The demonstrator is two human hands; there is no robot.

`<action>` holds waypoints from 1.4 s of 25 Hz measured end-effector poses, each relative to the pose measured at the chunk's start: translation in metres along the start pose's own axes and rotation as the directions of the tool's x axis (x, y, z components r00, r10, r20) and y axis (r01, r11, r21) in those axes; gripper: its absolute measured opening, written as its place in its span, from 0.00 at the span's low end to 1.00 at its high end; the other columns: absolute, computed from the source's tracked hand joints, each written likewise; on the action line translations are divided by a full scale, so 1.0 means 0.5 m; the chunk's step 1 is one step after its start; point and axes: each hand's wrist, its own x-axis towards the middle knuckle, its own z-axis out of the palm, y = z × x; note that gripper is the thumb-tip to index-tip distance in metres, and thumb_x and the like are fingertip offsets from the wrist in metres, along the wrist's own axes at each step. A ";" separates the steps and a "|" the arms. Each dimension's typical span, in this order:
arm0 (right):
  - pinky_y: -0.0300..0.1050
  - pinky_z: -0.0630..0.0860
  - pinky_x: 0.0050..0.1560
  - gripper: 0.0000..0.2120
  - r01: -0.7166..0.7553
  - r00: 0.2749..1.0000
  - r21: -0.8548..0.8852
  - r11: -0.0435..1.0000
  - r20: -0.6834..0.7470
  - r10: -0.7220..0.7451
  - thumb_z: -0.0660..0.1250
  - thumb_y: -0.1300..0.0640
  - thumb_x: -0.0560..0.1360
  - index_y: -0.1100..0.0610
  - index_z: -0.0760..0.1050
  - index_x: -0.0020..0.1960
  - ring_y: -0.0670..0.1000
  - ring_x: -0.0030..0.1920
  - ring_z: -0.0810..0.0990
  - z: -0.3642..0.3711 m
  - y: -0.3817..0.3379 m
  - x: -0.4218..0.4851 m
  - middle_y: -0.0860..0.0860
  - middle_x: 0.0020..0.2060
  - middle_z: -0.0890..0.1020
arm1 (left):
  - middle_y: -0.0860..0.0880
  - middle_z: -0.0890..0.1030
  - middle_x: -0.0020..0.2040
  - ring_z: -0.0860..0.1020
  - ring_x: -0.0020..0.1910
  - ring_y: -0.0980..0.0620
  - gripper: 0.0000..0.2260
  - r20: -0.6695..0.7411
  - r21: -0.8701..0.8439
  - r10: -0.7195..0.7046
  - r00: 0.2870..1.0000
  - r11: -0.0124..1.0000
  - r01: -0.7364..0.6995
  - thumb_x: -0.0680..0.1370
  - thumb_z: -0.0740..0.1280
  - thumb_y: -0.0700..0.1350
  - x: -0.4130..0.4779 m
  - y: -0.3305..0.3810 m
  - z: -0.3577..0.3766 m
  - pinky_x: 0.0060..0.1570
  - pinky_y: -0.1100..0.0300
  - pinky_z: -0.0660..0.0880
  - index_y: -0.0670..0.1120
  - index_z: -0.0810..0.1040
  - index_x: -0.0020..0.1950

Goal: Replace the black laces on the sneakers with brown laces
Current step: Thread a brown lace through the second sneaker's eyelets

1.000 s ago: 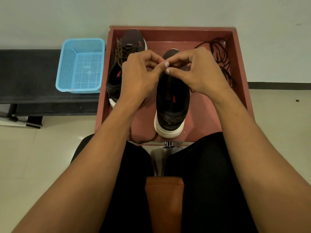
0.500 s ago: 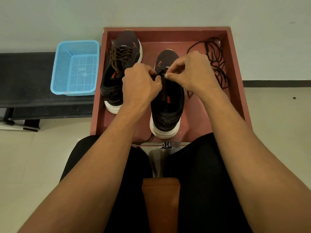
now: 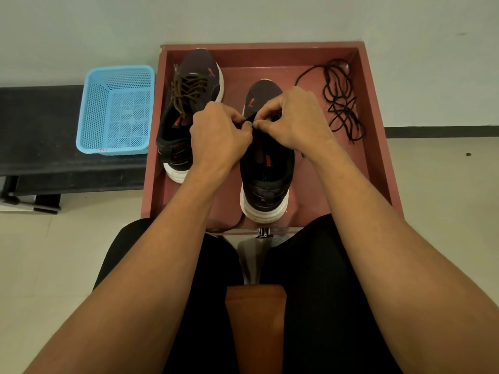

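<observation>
Two dark sneakers stand in a reddish wooden tray. The left sneaker carries brown laces. The right sneaker stands nearer me, its eyelet area hidden under my hands. My left hand and my right hand meet over its tongue, fingertips pinching a dark bit of lace or tongue between them. A loose black lace lies tangled at the tray's right side. A dark lace end trails off the tray's front edge.
A light blue mesh basket sits on a black bench left of the tray. A white wall rises behind. My knees in black trousers flank a brown stool edge below.
My hands have come down from above the sneaker's toe to its tongue and stay pinched together. The view has shifted a little, so the tray sits lower in the frame.
</observation>
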 end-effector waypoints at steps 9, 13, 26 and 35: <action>0.50 0.84 0.51 0.03 0.021 1.000 -0.129 0.991 -0.016 -0.023 0.76 0.50 0.75 0.46 0.89 0.47 0.46 0.45 0.85 0.008 -0.013 0.002 0.43 0.42 0.88 | 0.51 0.88 0.49 0.85 0.51 0.50 0.09 0.000 0.007 0.019 1.000 1.000 -0.019 0.78 0.74 0.50 -0.005 0.002 0.001 0.55 0.50 0.83 0.51 0.88 0.56; 0.52 0.84 0.52 0.04 0.018 0.999 -0.132 0.991 -0.042 -0.024 0.75 0.51 0.75 0.46 0.89 0.47 0.48 0.45 0.86 0.006 -0.013 0.003 0.44 0.42 0.88 | 0.51 0.87 0.48 0.85 0.50 0.50 0.09 0.008 0.002 0.042 0.999 0.999 -0.042 0.78 0.72 0.50 -0.007 0.009 0.004 0.55 0.51 0.83 0.51 0.88 0.56; 0.56 0.79 0.59 0.04 -0.051 0.996 -0.230 0.972 -0.088 0.031 0.73 0.51 0.76 0.45 0.88 0.47 0.51 0.51 0.84 0.011 -0.016 0.005 0.44 0.45 0.87 | 0.54 0.87 0.47 0.85 0.49 0.51 0.09 0.022 -0.052 0.042 0.999 0.998 -0.041 0.78 0.70 0.48 -0.015 0.020 0.013 0.50 0.53 0.82 0.54 0.88 0.55; 0.52 0.82 0.56 0.02 -0.052 0.995 -0.051 0.997 -0.090 0.047 0.79 0.48 0.74 0.45 0.88 0.45 0.46 0.47 0.85 0.000 -0.003 0.004 0.42 0.41 0.87 | 0.47 0.82 0.33 0.82 0.36 0.47 0.15 0.084 -0.204 -0.069 0.994 0.975 0.085 0.83 0.66 0.51 0.014 0.006 0.020 0.41 0.48 0.81 0.46 0.86 0.42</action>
